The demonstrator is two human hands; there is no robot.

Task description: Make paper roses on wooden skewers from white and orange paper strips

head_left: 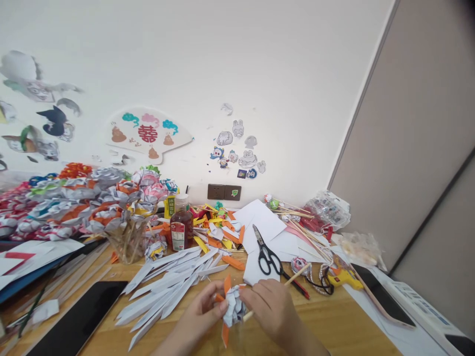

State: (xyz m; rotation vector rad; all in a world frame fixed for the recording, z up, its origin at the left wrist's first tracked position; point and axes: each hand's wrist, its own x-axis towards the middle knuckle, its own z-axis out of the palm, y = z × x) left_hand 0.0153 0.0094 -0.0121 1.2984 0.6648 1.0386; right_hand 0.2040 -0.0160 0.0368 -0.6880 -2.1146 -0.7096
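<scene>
Between my hands, above the wooden table [319,326], is a folded paper flower [234,305] with a white middle and orange pieces sticking out. My left hand [208,306] grips its left side, thumb and fingers closed on the paper. On the other side, my right hand [270,307] is closed around the flower's right edge. A thin wooden stick [300,274] passes by my right hand; its lower end shows near the flower, and its middle is hidden by the fingers. Folded white paper strips [166,289] lie to the left of my hands.
Black-handled scissors [267,257] rest on white paper just beyond my right hand. Orange and yellow paper pieces [218,232] lie behind, beside a red-brown bottle [180,225]. Finished paper flowers [107,215] are heaped at left. A yellow glue gun [345,281] and phone [382,294] lie right.
</scene>
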